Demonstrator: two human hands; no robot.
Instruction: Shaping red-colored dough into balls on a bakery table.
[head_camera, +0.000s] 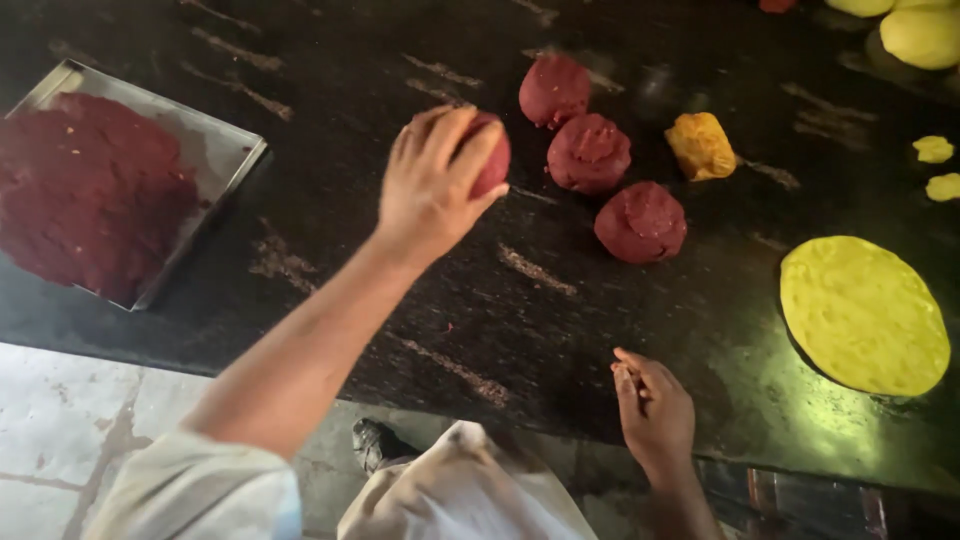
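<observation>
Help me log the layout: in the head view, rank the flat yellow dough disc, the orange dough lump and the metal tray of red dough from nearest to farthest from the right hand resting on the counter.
1. Flat yellow dough disc: just right of the right hand.
2. Orange dough lump: farther up the counter.
3. Metal tray: far left.

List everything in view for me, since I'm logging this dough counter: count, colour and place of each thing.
Red dough balls: three, dark red, mid-counter in a diagonal row.
Held dough ball: one, dark red, in the left hand.
Orange lump: one, right of the row.
Flat disc: one, yellow, right side.
Yellow scraps: two, far right edge.
Yellow balls: at least two, top right, cut off.
Metal tray: one, silver, left, holding a red dough heap.
Counter: black.
Left hand: gripping the ball.
Right hand: empty, at the counter's near edge.
</observation>
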